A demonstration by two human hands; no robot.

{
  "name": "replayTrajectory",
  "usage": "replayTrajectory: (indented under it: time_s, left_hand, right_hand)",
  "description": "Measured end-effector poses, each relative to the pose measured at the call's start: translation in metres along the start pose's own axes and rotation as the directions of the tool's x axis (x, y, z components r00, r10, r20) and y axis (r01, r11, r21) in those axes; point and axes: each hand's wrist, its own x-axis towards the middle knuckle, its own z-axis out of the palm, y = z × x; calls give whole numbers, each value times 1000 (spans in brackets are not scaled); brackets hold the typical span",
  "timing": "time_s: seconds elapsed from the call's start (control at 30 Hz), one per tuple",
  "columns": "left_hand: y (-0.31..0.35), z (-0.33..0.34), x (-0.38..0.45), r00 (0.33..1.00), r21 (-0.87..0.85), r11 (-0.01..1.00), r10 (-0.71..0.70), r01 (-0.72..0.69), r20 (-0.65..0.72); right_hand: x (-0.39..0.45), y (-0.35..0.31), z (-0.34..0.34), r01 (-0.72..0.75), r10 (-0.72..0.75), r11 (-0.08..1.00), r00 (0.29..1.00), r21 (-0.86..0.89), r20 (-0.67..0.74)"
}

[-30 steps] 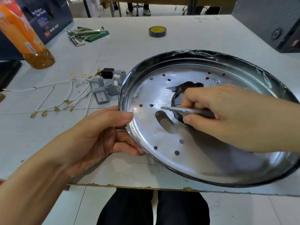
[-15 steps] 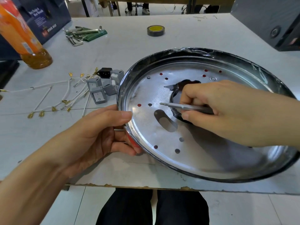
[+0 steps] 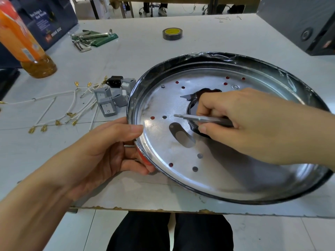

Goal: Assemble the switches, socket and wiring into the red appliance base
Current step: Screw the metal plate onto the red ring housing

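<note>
Now L hand [image 3: 101, 153] on base [image 3: 226, 180] rim

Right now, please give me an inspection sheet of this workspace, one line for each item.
Surface: white table, front edge chipped.
Job's things: base, shiny inside up, red showing at its rim; grey switches and black socket lie left of it, not fitted.
Clutter: orange bottle, tape roll, hex keys.
Hands: left hand grips base rim; right hand holds screwdriver.
Cables: white wires loose, left.
Surroundings: blue box, black case.
</note>
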Motion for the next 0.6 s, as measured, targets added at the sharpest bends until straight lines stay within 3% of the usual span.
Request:
replayTrajectory:
  time_s: [0.07,0.13,0.23,0.4,0.6]
  left_hand:
    - [-6,-4,14,999,55,998,22,-20,-34]
    - [-1,-1,21,997,-28,999,-18,16,-71]
    - [-3,-10,16,1000,-120,993,-15,13,-22]
    - [-8,-14,11,988,-112,990,101,-88,119]
    - [-11,-15,12,986,-107,988,126,-115,110]
  right_hand:
    - [0,0,0,2,-2,1000,1000,3,0]
    - [1,0,1,7,-7,1000,1000,-3,3]
    - [1,-1,1,4,-4,1000,1000,2,5]
    - [1,-2,1,0,0,1000,1000,-2,7]
    - [2,-1,1,-11,11,1000,1000,1,3]
